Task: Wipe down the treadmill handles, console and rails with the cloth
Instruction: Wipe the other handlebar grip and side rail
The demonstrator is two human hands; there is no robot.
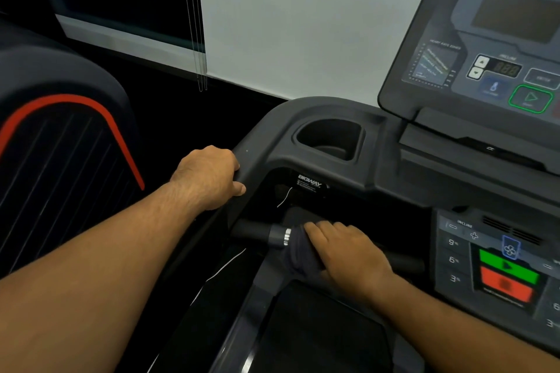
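Observation:
A dark treadmill fills the right half of the view. Its console (pixel 497 48), with a dark screen and a green start button, rises at the upper right. A black handle bar (pixel 257 232) with a silver ring crosses the middle. My right hand (pixel 345 251) presses a dark grey cloth (pixel 303 254) around that bar, just right of the ring. My left hand (pixel 209 177) grips the rounded left edge of the console frame (pixel 260 142), fingers curled over it.
A cup holder (pixel 330 138) is sunk into the frame behind the bar. A button panel (pixel 503 263) with green and red keys lies at the right. Another machine with a red stripe (pixel 60 142) stands to the left. A white wall and a dark window lie behind.

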